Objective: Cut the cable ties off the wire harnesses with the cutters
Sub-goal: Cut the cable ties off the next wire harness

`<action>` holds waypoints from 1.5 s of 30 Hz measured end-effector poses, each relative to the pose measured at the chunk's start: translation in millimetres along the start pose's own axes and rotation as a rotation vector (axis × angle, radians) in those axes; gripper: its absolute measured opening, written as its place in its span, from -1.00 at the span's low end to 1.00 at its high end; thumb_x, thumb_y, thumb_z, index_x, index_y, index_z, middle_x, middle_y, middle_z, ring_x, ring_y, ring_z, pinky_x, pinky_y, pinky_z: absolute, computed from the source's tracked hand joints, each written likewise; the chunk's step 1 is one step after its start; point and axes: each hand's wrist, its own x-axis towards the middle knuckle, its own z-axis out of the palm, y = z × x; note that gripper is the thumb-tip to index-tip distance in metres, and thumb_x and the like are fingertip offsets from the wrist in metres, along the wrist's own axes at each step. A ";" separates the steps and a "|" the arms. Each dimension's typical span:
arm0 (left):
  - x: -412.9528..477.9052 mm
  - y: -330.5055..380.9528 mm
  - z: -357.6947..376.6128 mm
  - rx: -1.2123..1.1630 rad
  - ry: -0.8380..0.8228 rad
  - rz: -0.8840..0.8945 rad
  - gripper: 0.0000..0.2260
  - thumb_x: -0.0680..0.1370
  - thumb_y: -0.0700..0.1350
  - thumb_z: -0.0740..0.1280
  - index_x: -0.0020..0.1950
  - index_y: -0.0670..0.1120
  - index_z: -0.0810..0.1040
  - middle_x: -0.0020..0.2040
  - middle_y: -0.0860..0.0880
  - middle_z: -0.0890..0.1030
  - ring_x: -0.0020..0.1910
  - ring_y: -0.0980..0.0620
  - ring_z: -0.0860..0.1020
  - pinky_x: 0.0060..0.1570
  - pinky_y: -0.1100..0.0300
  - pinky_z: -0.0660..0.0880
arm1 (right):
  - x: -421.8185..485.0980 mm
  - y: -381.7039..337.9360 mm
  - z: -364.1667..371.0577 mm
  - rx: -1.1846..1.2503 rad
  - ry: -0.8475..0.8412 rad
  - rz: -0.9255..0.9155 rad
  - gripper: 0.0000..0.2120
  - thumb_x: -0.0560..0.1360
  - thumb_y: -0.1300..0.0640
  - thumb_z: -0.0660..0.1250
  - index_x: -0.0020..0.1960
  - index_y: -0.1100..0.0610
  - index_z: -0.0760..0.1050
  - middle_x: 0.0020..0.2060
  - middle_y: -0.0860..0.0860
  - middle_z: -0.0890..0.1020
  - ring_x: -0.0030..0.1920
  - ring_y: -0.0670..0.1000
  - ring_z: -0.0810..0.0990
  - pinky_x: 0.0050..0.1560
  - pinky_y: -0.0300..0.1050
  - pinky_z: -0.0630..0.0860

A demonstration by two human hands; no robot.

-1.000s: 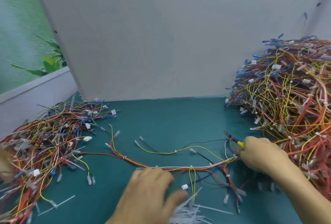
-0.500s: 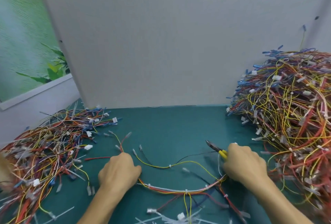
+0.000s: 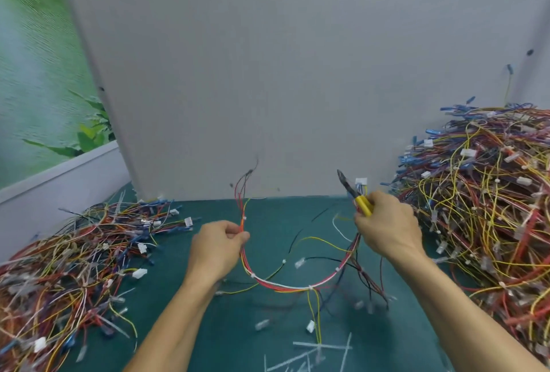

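Red-and-white harness point(image 3: 285, 286): hangs in a slack U between the two hands, lifted off the green surface point(image 3: 276, 214) at the centre of the view, with thin branch wires trailing down toward 6 o'clock.
Left hand point(image 3: 218, 248): at the loop's 9 o'clock end; thumb and fingers point(image 3: 235, 236) pinch the bundle, and bare wire ends stand up past them toward 12 o'clock.
Right hand point(image 3: 387, 227): at the loop's 3 o'clock end; fingers point(image 3: 384, 205) curl round the yellow handles of the cutters point(image 3: 360, 202), and the harness's other end appears trapped in the same grip.
Cutters: tips aim toward 11 o'clock, apart from the wires; whether the blades are parted is not clear.
Cable ties point(image 3: 311, 287): small white bands show at several spots along the loop, one just above the left fingers, others round the bottom of the U.
Step in hand: probably presenting the harness so the next tie can be reached.
Doing it well: draw the loop taut so a tie stands proud, turn its head toward the blades, slip only one tip under the band, and snip the plastic alone.
Risk: thin insulation lies tight against each band, so a deep bite would likely nick a wire.
Tall heap point(image 3: 482, 208): tangled harnesses at 3 o'clock.
Low heap point(image 3: 68, 258): a flatter tangle at 9 o'clock; which heap is finished I cannot tell.
Offcuts point(image 3: 318, 348): white strips lie at 6 o'clock.
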 end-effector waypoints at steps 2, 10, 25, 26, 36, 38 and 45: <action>0.4 -12.8 16.3 0.095 -0.073 -0.073 -0.85 0.46 -0.08 0.43 -0.31 -0.05 0.62 -0.33 -0.03 0.65 -0.15 -0.10 0.63 -0.11 0.12 0.49 | 4.3 6.6 12.7 -0.068 -0.128 0.014 -0.88 0.47 0.03 0.31 -0.08 0.06 0.45 -0.17 0.11 0.54 -0.15 0.19 0.45 -0.18 -0.06 0.34; -4.0 -36.5 32.5 0.207 -0.095 -0.157 -0.83 0.49 0.00 0.40 -0.27 -0.03 0.61 -0.31 0.01 0.63 -0.15 -0.04 0.58 -0.14 0.16 0.50 | -11.6 36.4 26.5 -0.233 -0.148 0.017 -0.72 0.50 -0.12 0.31 -0.02 0.07 0.35 -0.07 0.06 0.52 -0.08 0.17 0.53 -0.18 -0.04 0.38; 7.5 -32.1 28.6 -0.502 0.005 -0.053 -0.85 0.49 -0.27 0.41 -0.12 -0.02 0.63 -0.40 0.07 0.63 -0.49 0.22 0.47 -0.47 0.35 0.41 | -18.0 27.2 40.9 0.418 -0.083 0.184 -0.85 0.35 0.12 0.47 -0.24 0.11 0.50 -0.40 0.00 0.57 -0.31 0.07 0.52 -0.29 -0.09 0.42; 9.5 -31.7 27.7 -0.557 0.031 -0.064 -0.86 0.50 -0.27 0.40 -0.09 -0.02 0.63 -0.38 0.07 0.64 -0.47 0.21 0.49 -0.45 0.31 0.41 | -15.5 26.0 37.5 0.602 -0.021 0.201 -0.84 0.36 0.13 0.50 -0.25 0.11 0.52 -0.45 -0.03 0.55 -0.40 0.01 0.49 -0.35 -0.12 0.39; 16.5 -34.7 29.8 -0.716 0.115 -0.105 -0.84 0.49 -0.27 0.41 -0.08 0.00 0.63 -0.29 0.04 0.68 -0.42 0.19 0.55 -0.36 0.20 0.42 | -8.0 22.6 35.9 1.156 0.032 0.357 -0.86 0.41 0.26 0.49 -0.08 0.15 0.57 -0.40 -0.03 0.59 -0.40 -0.02 0.46 -0.30 -0.11 0.43; 16.7 -35.5 30.0 -0.717 0.104 -0.107 -0.83 0.49 -0.27 0.42 -0.08 0.01 0.64 -0.26 0.03 0.70 -0.38 0.16 0.56 -0.36 0.21 0.43 | -8.9 22.5 36.2 1.159 0.008 0.332 -0.88 0.42 0.26 0.48 -0.09 0.12 0.58 -0.45 -0.08 0.59 -0.43 -0.04 0.45 -0.32 -0.11 0.43; 13.3 -29.5 33.5 -0.731 -0.068 -0.045 -0.78 0.48 -0.32 0.39 -0.08 -0.01 0.67 -0.26 -0.02 0.69 -0.36 0.14 0.57 -0.39 0.26 0.46 | -16.7 9.0 34.4 1.205 -0.189 0.225 -0.88 0.46 0.31 0.42 -0.06 0.13 0.62 -0.40 0.02 0.61 -0.44 -0.05 0.45 -0.35 -0.14 0.46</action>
